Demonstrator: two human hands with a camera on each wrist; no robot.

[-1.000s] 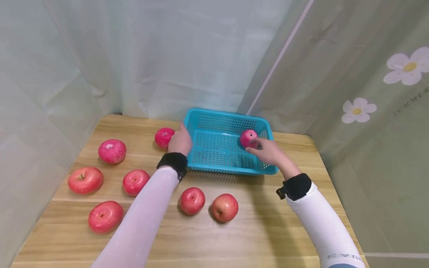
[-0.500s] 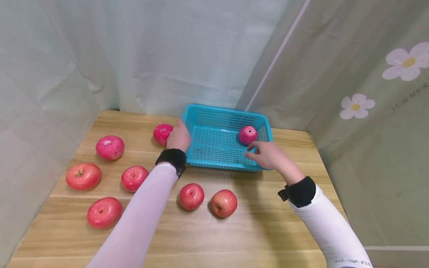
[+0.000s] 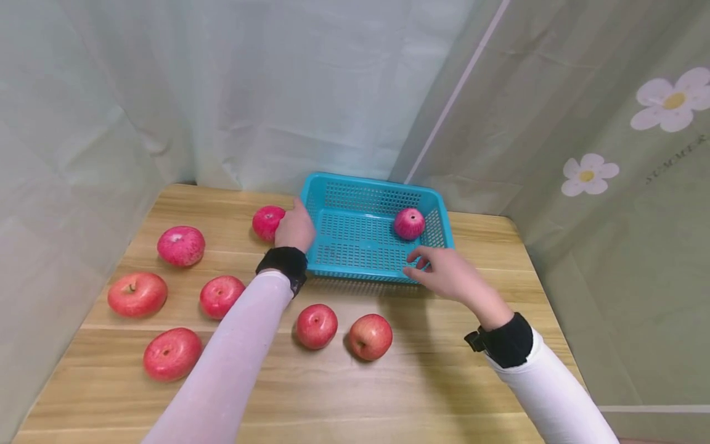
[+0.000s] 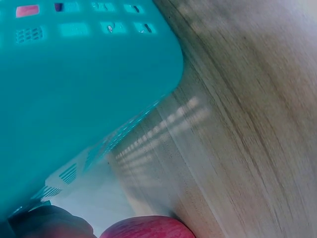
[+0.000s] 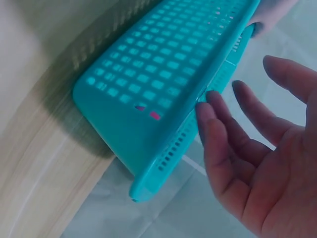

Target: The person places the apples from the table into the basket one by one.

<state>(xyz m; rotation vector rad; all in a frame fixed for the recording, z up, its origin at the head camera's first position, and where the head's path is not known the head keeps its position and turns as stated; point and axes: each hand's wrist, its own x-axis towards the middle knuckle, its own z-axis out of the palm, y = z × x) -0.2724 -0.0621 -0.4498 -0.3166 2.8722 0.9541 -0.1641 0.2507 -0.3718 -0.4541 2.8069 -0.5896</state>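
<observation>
- Stemmed apple (image 3: pixel 137 295) lies farthest left on the desk (image 3: pixel 344 407), its short stalk showing on top.
- The lower apple (image 3: pixel 173 354) sits nearer the person, its hollow turned up.
- The pink apple (image 3: pixel 181 246) lies farther back (pale around its hollow, with streaky skin).
- The middle apple (image 3: pixel 222 296) is just beside the left sleeve (image 3: pixel 238 357) in the head view.
- The back apple (image 3: pixel 267 223) has its right side hidden by the left hand (image 3: pixel 296 228).
- That hand, with a black band (image 3: pixel 284 262) at the wrist, is at the left end of the basket (image 3: pixel 355 246). I cannot tell how its grip stands (the fingers are mostly hidden, and dim in the left wrist view).
- The near apple (image 3: pixel 317 326) and the round apple (image 3: pixel 370 337) lie side by side in front of the basket, a little apart.
- The basket apple (image 3: pixel 409 223) rests inside, toward the right end, its hollow up.
- The right hand (image 3: pixel 444 274) is at the basket's front right corner, its grip fairly wide, fingers apart and loosely bent, holding nothing (whether a fingertip touches the rim, I cannot tell).
- The curtain (image 3: pixel 532 111) on the right bears white flowers (image 3: pixel 590 174) with yellow centres.
</observation>
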